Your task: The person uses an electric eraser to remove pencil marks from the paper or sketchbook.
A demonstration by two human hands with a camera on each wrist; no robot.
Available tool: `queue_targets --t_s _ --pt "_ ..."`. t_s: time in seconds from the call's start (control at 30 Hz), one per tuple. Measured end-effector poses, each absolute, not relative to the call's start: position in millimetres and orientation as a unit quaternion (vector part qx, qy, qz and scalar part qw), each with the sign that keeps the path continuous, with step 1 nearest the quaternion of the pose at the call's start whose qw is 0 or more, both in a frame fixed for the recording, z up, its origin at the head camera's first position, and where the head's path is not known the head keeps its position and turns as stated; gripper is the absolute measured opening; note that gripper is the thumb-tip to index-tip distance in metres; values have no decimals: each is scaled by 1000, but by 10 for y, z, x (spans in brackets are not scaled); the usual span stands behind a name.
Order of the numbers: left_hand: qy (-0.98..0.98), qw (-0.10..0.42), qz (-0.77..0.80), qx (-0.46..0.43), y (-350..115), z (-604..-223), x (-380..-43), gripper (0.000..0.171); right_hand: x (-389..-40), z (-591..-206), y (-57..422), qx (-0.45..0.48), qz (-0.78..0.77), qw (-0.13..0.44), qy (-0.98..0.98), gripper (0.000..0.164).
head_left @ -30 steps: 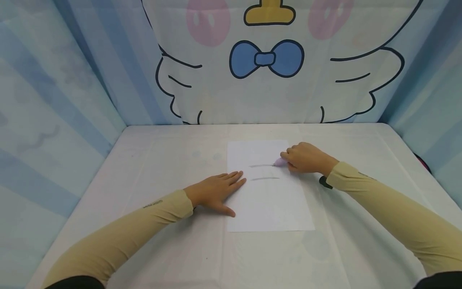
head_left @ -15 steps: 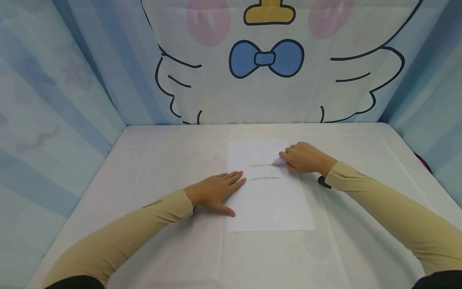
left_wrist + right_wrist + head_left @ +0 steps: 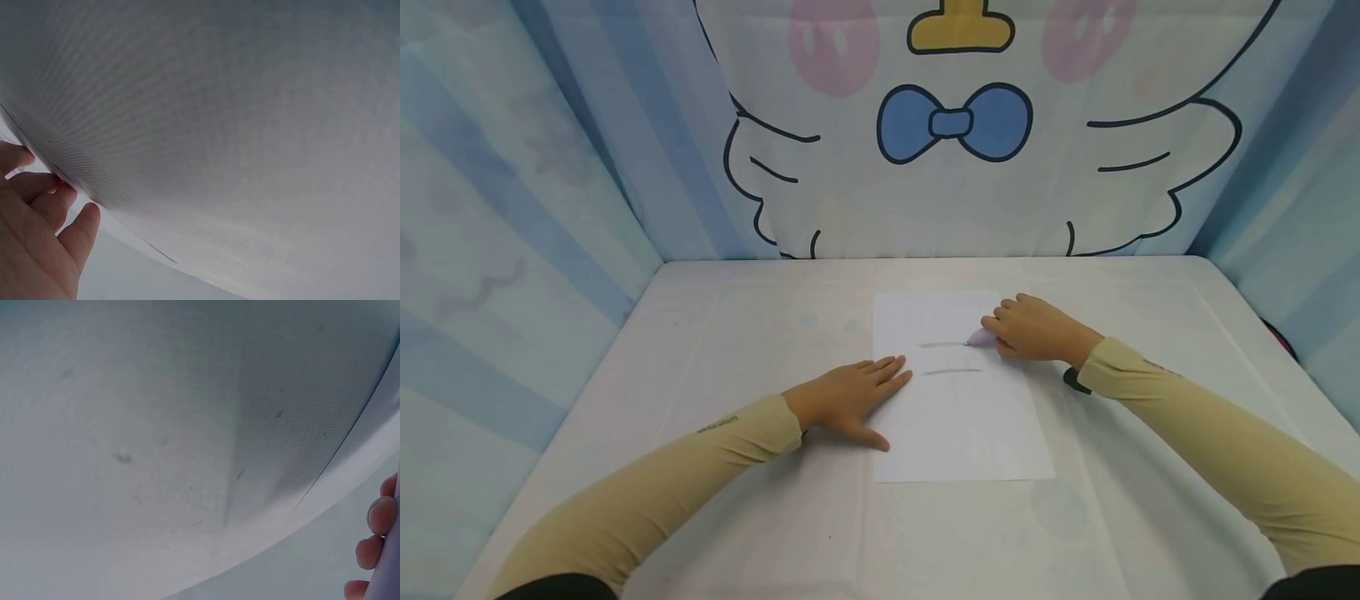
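Observation:
A white paper sheet (image 3: 962, 433) lies on the table, with two short, faint grey streaks across it. My left hand (image 3: 846, 402) rests on the sheet's left edge with its fingers spread; part of that hand (image 3: 44, 231) also shows in the left wrist view. Over the sheet's right edge, my right hand (image 3: 1037, 327) grips a lilac pen-like tool (image 3: 981, 337), its narrow tip at the right end of the upper streak. The palm hides most of the tool. In the right wrist view, fingertips (image 3: 380, 515) curl round its smooth lilac body (image 3: 389, 565).
A pale cloth (image 3: 760, 333) covers the table. Behind it hangs a printed curtain (image 3: 955, 200) with a blue bow tie. Blue and white curtains (image 3: 497, 250) enclose the sides. A dark band (image 3: 1077, 380) shows at the right wrist.

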State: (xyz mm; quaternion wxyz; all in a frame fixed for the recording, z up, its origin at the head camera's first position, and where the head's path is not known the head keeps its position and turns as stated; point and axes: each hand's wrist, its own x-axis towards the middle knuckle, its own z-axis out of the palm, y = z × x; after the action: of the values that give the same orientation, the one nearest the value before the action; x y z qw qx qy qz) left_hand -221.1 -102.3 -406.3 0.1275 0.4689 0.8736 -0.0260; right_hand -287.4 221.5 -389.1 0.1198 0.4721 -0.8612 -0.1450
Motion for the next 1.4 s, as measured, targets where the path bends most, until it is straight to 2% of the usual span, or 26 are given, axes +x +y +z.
queue_targets --t_s 0.3,0.63,0.9,1.2,1.4 --pt "873 130 -22 469 -1027 -4063 -2208 102 -2862 -3895 2260 463 -157 110 -865 18" --pt "874 128 -28 468 -1026 -4070 -2217 103 -2879 -3884 2277 469 -141 120 -864 15" --pt "874 128 -30 468 -1023 -4064 -2215 103 -2861 -3876 2268 458 -150 114 -869 23" --pt "874 128 -31 468 -1022 -4058 -2209 102 -2865 -3879 2283 468 -168 186 -847 30" --pt "875 129 -32 466 -1019 -4062 -2210 102 -2847 -3884 2281 472 -152 207 -844 30"
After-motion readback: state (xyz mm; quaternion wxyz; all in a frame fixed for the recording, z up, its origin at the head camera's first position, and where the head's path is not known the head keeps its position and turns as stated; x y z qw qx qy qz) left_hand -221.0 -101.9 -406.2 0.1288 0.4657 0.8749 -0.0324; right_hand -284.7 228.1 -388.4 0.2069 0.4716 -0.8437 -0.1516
